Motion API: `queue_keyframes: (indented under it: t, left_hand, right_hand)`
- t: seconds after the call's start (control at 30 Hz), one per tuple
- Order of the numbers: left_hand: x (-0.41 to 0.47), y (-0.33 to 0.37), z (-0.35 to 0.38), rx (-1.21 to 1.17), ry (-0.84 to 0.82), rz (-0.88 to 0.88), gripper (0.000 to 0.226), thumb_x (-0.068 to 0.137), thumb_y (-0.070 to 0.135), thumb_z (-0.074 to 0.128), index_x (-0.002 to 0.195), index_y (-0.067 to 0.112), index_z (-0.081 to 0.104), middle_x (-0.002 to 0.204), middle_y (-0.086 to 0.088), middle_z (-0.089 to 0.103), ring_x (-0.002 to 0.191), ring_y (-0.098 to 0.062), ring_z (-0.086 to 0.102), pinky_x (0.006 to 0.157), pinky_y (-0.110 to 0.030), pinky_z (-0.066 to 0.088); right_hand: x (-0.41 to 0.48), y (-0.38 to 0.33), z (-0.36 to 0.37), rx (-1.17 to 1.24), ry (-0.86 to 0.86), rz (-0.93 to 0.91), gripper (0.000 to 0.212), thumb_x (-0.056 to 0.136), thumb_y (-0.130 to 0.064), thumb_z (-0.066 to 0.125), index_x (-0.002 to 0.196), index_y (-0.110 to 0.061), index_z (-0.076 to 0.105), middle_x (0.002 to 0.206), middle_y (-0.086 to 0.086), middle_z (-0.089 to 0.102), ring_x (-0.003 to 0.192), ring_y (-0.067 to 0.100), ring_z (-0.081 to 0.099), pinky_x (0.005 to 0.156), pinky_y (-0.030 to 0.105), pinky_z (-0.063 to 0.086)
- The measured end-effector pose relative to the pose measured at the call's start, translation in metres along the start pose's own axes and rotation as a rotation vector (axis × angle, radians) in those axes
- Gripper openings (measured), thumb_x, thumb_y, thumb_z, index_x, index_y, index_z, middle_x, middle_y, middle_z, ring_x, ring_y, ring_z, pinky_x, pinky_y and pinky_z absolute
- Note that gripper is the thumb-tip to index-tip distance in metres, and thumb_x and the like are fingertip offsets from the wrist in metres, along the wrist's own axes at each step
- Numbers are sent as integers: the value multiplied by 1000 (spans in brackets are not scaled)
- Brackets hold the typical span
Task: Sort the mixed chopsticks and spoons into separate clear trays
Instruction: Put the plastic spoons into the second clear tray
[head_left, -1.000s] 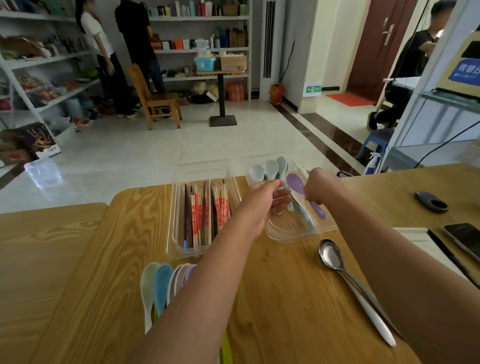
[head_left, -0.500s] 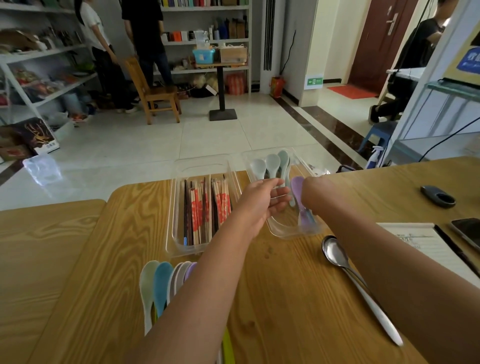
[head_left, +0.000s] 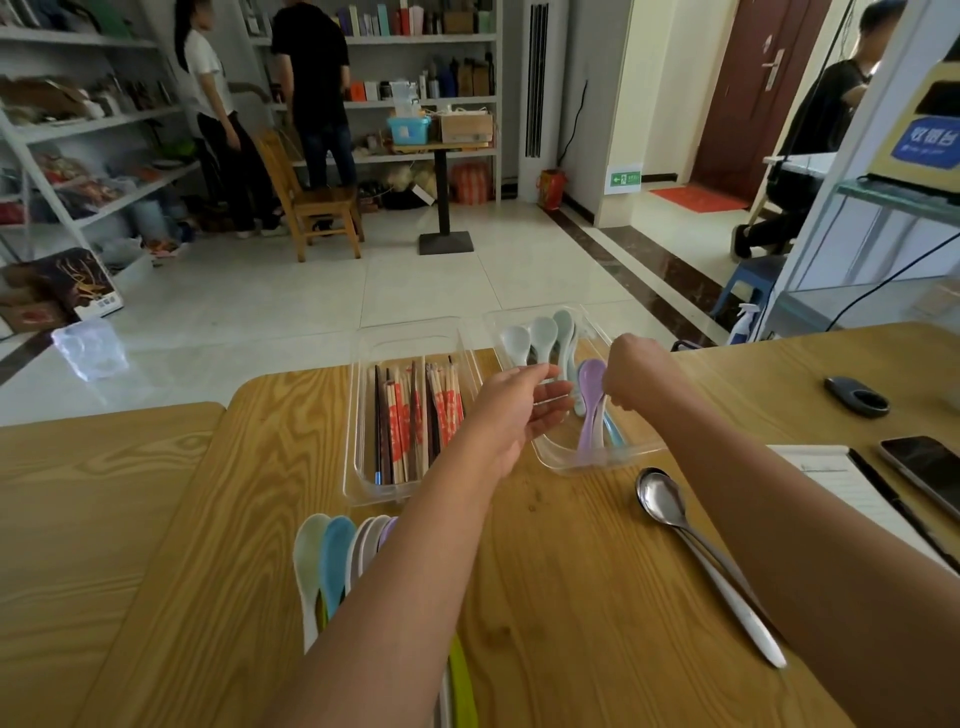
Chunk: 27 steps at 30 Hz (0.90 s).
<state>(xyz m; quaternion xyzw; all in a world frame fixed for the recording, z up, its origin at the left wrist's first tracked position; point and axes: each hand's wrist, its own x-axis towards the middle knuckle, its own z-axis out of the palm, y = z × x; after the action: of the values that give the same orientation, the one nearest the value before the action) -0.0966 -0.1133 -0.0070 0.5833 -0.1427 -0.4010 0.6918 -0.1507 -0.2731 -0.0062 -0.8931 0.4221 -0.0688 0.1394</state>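
Nearest you on the surface (head_left: 571, 597) lie loose pastel spoons (head_left: 332, 561) and a metal spoon (head_left: 670, 506). Beyond, chopsticks (head_left: 410, 426) fill the left tray (head_left: 374, 496). Your left hand (head_left: 519, 410) hovers open at the spoon tray (head_left: 602, 465), where your right hand (head_left: 631, 384) pinches a purple spoon (head_left: 589, 395) with curled fingers.

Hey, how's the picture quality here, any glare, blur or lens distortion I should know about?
Head view: wide-angle bending, so the table edge bows and the shelving leans; daylight sheen on the floor and a bright highlight in the metal spoon; the clear spoon tray catches faint reflections; little motion blur on the right hand pinching the purple spoon.
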Motion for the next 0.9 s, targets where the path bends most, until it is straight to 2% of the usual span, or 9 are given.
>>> queue_keyframes:
  t: [0.1, 0.17, 0.23, 0.4, 0.47, 0.57, 0.77, 0.83, 0.9]
  left_hand:
    - [-18, 5, -6, -12, 13, 28, 22, 103, 18, 47, 112, 5, 62, 101, -13, 70, 85, -20, 68, 81, -31, 56]
    - [-38, 7, -16, -18, 29, 63, 24, 104, 19, 46, 113, 4, 63, 102, -13, 71, 86, -20, 68, 83, -32, 56]
    - [-64, 5, -31, -20, 59, 102, 26, 104, 21, 45, 112, 5, 64, 101, -13, 72, 88, -21, 69, 82, -32, 56]
    - [-139, -30, -78, -60, 215, 139, 30, 105, 22, 43, 109, 2, 66, 96, -13, 74, 84, -20, 69, 77, -30, 55]
    - [-162, -52, -91, -72, 262, 85, 30, 105, 23, 43, 105, 4, 67, 94, -12, 74, 83, -19, 69, 78, -30, 55]
    - [-177, -77, -103, -67, 300, 3, 30, 105, 24, 44, 104, 6, 67, 100, -16, 73, 87, -21, 69, 81, -31, 56]
    - [-185, -83, -112, -41, 334, 38, 28, 105, 22, 42, 104, 7, 66, 103, -18, 73, 85, -19, 70, 76, -29, 57]
    - [-186, -82, -112, -48, 332, 40, 28, 105, 22, 42, 106, 6, 65, 104, -18, 73, 86, -20, 70, 76, -29, 57]
    - [-186, -81, -111, -54, 331, 39, 28, 105, 23, 43, 107, 6, 65, 104, -17, 73, 87, -21, 70, 77, -30, 57]
  right_hand:
    - [-13, -11, -9, 139, -33, -19, 9, 89, -7, 62, 89, -3, 70, 83, 10, 72, 77, 24, 71, 71, 32, 58]
    - [-33, -22, -12, 335, -55, -40, 10, 88, -11, 68, 88, -3, 74, 74, 8, 73, 63, 16, 71, 63, 29, 60]
    - [-66, -32, -9, 496, -81, -72, 10, 89, -13, 69, 86, -5, 75, 70, 7, 73, 53, 11, 66, 52, 23, 56]
    - [-159, -48, 37, 777, -248, -58, 11, 89, -9, 69, 81, -2, 69, 75, 15, 73, 53, 14, 64, 47, 27, 52]
    - [-186, -50, 67, 756, -287, -37, 16, 87, -12, 71, 73, -4, 69, 68, 13, 71, 52, 17, 64, 47, 28, 51]
    - [-208, -54, 98, 649, -320, -15, 15, 83, -13, 72, 73, -2, 72, 61, 12, 67, 53, 23, 61, 57, 37, 56]
    - [-220, -63, 103, 425, -304, -34, 15, 82, -15, 67, 78, -1, 71, 76, 15, 71, 64, 25, 64, 61, 32, 55]
    - [-219, -66, 100, 379, -306, -40, 15, 84, -17, 66, 74, -5, 68, 75, 10, 69, 71, 26, 68, 63, 32, 55]
    - [-220, -70, 97, 334, -294, -52, 20, 85, -17, 64, 66, -11, 59, 72, 7, 64, 72, 26, 65, 59, 30, 51]
